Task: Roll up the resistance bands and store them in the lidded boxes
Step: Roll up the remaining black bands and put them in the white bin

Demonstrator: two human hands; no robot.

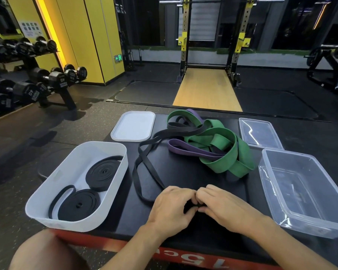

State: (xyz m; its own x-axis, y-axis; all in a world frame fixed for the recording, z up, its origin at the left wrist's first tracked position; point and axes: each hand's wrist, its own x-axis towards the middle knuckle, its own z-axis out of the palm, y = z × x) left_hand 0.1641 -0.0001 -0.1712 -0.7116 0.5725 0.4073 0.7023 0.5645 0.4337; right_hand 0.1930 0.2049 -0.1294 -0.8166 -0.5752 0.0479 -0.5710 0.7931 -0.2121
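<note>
your left hand (172, 207) and right hand (222, 205) meet near the front of the black platform (183, 176), with the fingers of both curled and pinching one end of the loose black band (142, 166). the rest of that band loops left and back to the pile of green band (232, 151) and purple band (183, 148). two rolled black bands (102, 172) lie in the white box (66, 221). the clear box (320, 228) stands at right.

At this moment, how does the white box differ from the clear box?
The white box is opaque; the clear box is see-through. The white box holds two rolled black bands; the clear box shows nothing inside. The white box sits at the person's left, the clear box at the right. Both stand open, the white lid and the clear lid lying flat beyond them.
</note>
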